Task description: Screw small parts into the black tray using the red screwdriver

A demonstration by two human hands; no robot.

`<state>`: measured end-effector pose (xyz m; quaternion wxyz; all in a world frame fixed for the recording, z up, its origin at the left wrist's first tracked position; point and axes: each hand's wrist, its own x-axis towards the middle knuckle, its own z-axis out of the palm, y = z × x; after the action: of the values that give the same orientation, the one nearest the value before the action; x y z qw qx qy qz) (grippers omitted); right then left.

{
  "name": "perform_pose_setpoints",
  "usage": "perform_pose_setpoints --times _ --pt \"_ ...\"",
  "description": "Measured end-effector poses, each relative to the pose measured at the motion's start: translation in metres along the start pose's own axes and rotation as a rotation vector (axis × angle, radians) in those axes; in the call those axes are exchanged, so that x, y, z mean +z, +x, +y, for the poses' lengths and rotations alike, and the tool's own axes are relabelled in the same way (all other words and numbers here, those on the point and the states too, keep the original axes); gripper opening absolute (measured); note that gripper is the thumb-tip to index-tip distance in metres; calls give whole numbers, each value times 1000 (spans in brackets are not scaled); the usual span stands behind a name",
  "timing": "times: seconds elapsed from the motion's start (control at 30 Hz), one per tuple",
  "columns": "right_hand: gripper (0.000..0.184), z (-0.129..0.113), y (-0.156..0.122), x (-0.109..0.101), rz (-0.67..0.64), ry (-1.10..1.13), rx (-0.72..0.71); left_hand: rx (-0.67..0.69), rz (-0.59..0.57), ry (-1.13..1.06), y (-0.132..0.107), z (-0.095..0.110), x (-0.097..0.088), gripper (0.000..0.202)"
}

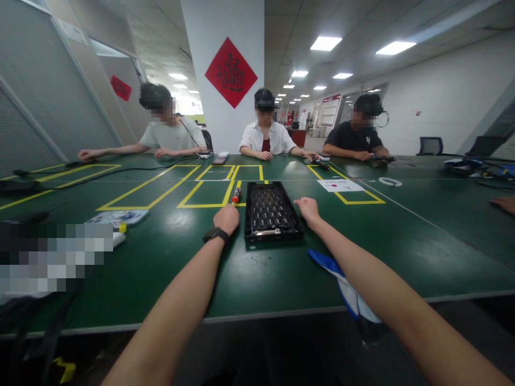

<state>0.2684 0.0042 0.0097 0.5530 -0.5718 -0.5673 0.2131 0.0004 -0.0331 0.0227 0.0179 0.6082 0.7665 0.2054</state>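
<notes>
The open black case (pixel 248 213) lay flat on the green table (pixel 173 257), directly before you and between your two hands. Your left hand (pixel 226 219), a dark band (pixel 216 234) at its wrist, was just left of the case. A screwdriver (pixel 236 195) with a red and dark handle showed at its far side; whether your fingers gripped or merely touched it, I could not tell. Your right hand (pixel 309 210) was close by the right wall of the case, fingers curled narrow; contact with the wall could not be confirmed. A blue and white glove (pixel 326 261) lay partly beneath your right forearm. Beyond the case, yellow tape (pixel 364 203) marked the table, and three people sat opposite.
</notes>
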Motion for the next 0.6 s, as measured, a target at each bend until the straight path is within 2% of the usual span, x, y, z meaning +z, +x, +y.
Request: perform_pose_setpoints --times 0.1,0.23,0.43,0.53,0.6 --pt "36 -2 -2 0 -36 -120 -31 37 -12 75 -1 4 2 37" --pt "27 -6 -4 1 -59 -316 -31 144 -1 138 -4 3 1 41" --pt "16 -28 5 2 -246 -637 32 96 -62 84 -2 -1 1 49" --pt "25 -41 15 -10 -267 -781 51 70 -74 58 -1 -4 1 50" --pt "31 -45 24 -30 -254 -861 72 64 -81 42 -1 -5 1 52"
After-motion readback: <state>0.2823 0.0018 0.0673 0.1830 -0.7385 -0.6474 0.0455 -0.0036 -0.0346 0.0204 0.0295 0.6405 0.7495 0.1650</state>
